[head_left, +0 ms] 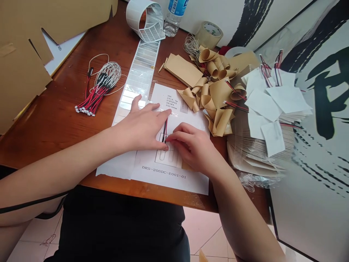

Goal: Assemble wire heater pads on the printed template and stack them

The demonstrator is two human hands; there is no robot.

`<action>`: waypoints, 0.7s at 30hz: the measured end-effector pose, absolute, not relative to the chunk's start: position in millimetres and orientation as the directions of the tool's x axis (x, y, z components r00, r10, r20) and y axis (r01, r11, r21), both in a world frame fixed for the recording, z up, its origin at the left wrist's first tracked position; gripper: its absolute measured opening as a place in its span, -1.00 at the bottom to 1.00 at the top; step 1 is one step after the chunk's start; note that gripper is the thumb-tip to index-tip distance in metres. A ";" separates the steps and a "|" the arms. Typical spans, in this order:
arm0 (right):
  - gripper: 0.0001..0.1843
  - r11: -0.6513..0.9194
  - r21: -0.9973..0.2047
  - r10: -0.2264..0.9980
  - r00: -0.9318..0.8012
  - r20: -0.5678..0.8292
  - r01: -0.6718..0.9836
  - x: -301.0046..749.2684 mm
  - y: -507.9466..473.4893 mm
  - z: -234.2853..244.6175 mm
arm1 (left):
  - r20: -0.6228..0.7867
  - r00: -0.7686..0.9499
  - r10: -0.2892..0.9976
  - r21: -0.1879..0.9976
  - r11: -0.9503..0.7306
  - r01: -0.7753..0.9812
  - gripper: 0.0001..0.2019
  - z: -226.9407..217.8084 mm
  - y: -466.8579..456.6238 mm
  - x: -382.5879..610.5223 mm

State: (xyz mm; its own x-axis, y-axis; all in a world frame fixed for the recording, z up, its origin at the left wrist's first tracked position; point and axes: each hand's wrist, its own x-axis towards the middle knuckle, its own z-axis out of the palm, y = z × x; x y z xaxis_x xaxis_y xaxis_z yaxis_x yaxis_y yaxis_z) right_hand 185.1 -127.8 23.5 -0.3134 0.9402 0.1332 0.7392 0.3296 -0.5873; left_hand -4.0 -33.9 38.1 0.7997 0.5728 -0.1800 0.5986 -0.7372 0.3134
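Observation:
A pair of thin red and black wires (pixel 165 130) lies over a printed sheet (pixel 200 182) with a line drawing and the text "DRS-206DC-E001-01". My left hand (pixel 139 125) rests flat on the sheet and the label strip, fingers spread, its thumb and forefinger on either side of the wires. From the right, my right hand (pixel 189 145) closes thumb and fingertips at the lower end of the wires, in a pinch. What lies under that pinch is partly hidden by the fingers.
A label roll (pixel 144 20) trails its strip under my left hand. Bundled wire leads (pixel 99 89) lie left. Curled brown paper pieces (pixel 215 98), a brown card stack (pixel 181 71), tape (pixel 209 33) and white pads (pixel 265 105) crowd the right. A water bottle (pixel 174 18) stands behind.

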 end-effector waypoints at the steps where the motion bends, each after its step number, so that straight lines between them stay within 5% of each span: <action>1: -0.74 0.339 -0.580 0.937 -0.324 0.134 0.741 185.5 -127.9 24.1 | -0.179 0.799 0.574 0.318 -0.735 0.599 -0.05 38.2 -33.8 -4.0; 21: -0.81 0.288 -0.575 0.951 -0.301 0.075 0.765 187.1 -126.1 26.2 | -0.185 0.798 0.574 0.296 -0.741 0.602 -0.06 37.1 -33.3 -4.1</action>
State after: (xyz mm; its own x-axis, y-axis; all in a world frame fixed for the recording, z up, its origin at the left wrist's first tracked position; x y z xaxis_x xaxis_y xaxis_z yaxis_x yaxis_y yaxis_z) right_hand 187.1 -126.1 26.2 -0.3015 0.9505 0.0748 0.7654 0.2880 -0.5754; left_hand -4.1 -33.3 37.1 0.7977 0.5740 -0.1849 0.6022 -0.7414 0.2963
